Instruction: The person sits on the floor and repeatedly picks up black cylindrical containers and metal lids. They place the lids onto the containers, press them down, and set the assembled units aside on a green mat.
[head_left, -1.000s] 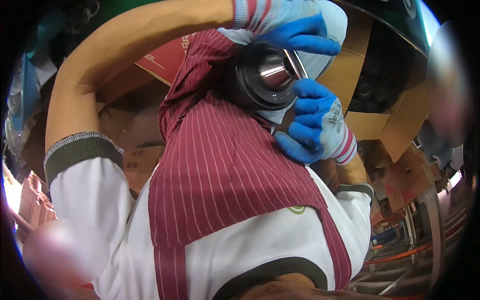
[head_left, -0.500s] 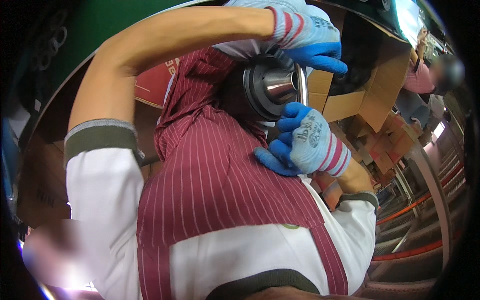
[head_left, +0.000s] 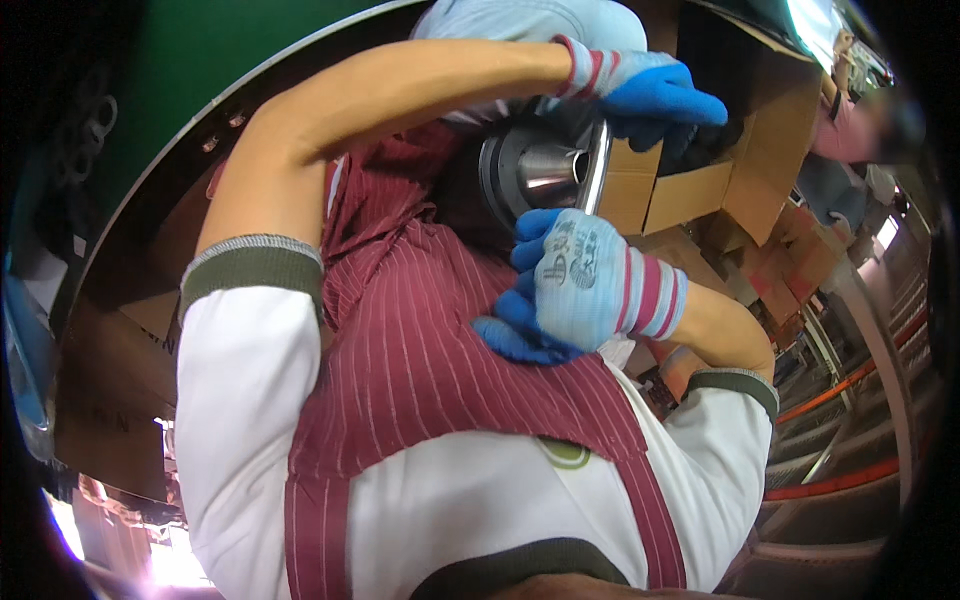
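Observation:
Both of my hands wear light blue knit gloves with darker blue coated fingers and red cuff stripes. A shiny metal tube (head_left: 597, 168) stretches between them. My left hand (head_left: 660, 98) reaches across the top and closes at the tube's far end; its thumb and fingertips are partly hidden. Nearer my body, my right hand (head_left: 580, 280) has its fingers curled at the tube's lower end, palm hidden. Just left of the tube lies a dark round body (head_left: 497, 175) with a polished metal cone (head_left: 553, 172) on its face, resting by my lap against the striped maroon apron (head_left: 440, 320).
An open cardboard box (head_left: 690, 195) with dark contents stands beyond my hands to the right. A green table (head_left: 220, 60) holding several pale rings curves along the upper left. Another person in a pink sleeve (head_left: 845, 130) is at the far right, near more cartons (head_left: 785, 265).
My left hand has shifted right, its fingers now more bent. My right hand has moved left, nearer the dark round body. The tube now leans slightly.

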